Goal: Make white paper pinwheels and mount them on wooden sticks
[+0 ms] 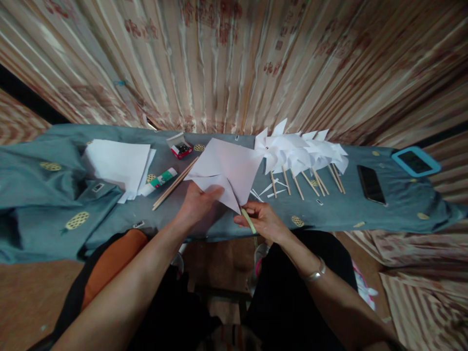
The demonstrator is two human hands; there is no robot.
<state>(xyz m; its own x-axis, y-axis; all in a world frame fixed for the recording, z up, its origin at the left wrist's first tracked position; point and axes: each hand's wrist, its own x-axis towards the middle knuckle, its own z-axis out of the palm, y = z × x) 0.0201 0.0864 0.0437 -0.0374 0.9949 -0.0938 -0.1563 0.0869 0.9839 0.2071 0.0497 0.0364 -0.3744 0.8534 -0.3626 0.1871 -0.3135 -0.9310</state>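
Observation:
A square sheet of white paper (234,163) is held just above the cloth-covered table, with slits running in from its left and lower corners. My left hand (200,202) grips its near-left part, thumb on top. In my right hand (261,219) is a knife with a light-green handle (248,220). Its thin dark blade lies in the slit at the paper's lower corner. Beyond my right hand, several white paper pinwheels (292,146) on wooden sticks lie in an overlapping row. Thin paper scraps (274,186) rest between them and the sheet.
Left of the sheet lie wooden sticks (175,183), a glue stick (160,181) and a stack of white paper (119,163). Behind stands an open small red box (181,150) of dark bits. A black phone (371,184) and a blue-framed device (416,162) lie at right.

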